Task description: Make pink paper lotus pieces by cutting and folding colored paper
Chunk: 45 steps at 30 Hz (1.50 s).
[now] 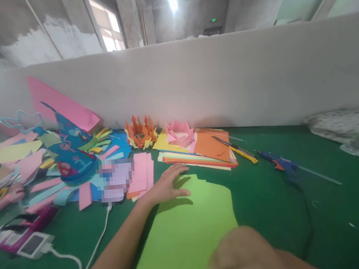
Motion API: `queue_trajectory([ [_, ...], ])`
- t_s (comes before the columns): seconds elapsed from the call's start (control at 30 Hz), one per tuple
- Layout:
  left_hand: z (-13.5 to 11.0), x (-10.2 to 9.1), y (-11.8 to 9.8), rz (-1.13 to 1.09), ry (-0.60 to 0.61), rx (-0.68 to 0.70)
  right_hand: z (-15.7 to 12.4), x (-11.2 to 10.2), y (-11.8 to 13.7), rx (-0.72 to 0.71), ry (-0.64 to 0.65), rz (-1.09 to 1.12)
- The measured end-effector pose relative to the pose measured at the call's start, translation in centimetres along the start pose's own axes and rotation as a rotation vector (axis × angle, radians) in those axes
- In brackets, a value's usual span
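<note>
A large light green sheet of paper (188, 230) lies on the green table in front of me, its far edge stepped and its right edge curved. My left hand (169, 185) is over the far left part of this sheet, thumb and fingers stretched out and apart, holding nothing; its shadow falls on the paper. Close to the camera, my right hand (244, 250) is over the sheet's lower right part. It looks curled, but it is blurred and its fingers are turned away, so what it may hold is hidden.
Beyond the sheet are stacked coloured papers (213, 146), a pink paper crown (180, 133), an orange crown (141, 133) and a yellow utility knife (244, 153). A blue glue gun (281, 163) lies right. Left are a phone (117, 181), its white cable (104, 231), paper strips and blue cone hats (71, 156).
</note>
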<state>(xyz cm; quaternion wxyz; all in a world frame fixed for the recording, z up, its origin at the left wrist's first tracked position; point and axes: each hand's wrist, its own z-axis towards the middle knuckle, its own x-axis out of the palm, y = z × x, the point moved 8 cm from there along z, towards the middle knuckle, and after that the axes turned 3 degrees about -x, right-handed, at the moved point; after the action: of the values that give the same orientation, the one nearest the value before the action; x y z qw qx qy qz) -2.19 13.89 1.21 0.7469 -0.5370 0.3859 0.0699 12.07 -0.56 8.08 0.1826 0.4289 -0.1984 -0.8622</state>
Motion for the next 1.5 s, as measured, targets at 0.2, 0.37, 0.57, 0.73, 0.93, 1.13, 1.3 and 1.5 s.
queue_trajectory([
  [0.2,-0.1,1.2,0.2,0.307,0.032,-0.028,-2.8,-6.5,-8.8,0.625,-0.336,-0.014],
  [0.37,0.0,0.5,0.2,0.327,-0.054,-0.076,-3.0,-7.2,-11.1,0.686,-0.236,0.196],
  [0.57,0.3,0.0,1.3,0.26,-0.082,-0.231,-2.3,-9.1,-13.6,0.842,-0.208,0.276],
  [0.73,-0.1,-0.5,2.1,0.276,-0.119,-0.394,-2.2,-10.2,-17.5,0.926,-0.122,-0.155],
  [0.93,-0.4,-0.3,2.4,0.261,-0.095,-0.425,-2.6,-7.9,-20.6,0.876,-0.056,-0.495],
  [1.13,-0.6,-0.2,1.9,0.2,-0.088,-0.398,-2.0,-6.2,-20.3,0.806,-0.086,-0.48],
  [1.3,-0.5,-0.2,1.3,0.126,-0.118,-0.354,-1.4,-5.2,-19.5,0.719,-0.087,-0.412],
  [1.5,0.2,0.6,2.1,-0.015,-0.2,-0.371,-0.3,-3.6,-18.1,0.556,-0.02,-0.277],
])
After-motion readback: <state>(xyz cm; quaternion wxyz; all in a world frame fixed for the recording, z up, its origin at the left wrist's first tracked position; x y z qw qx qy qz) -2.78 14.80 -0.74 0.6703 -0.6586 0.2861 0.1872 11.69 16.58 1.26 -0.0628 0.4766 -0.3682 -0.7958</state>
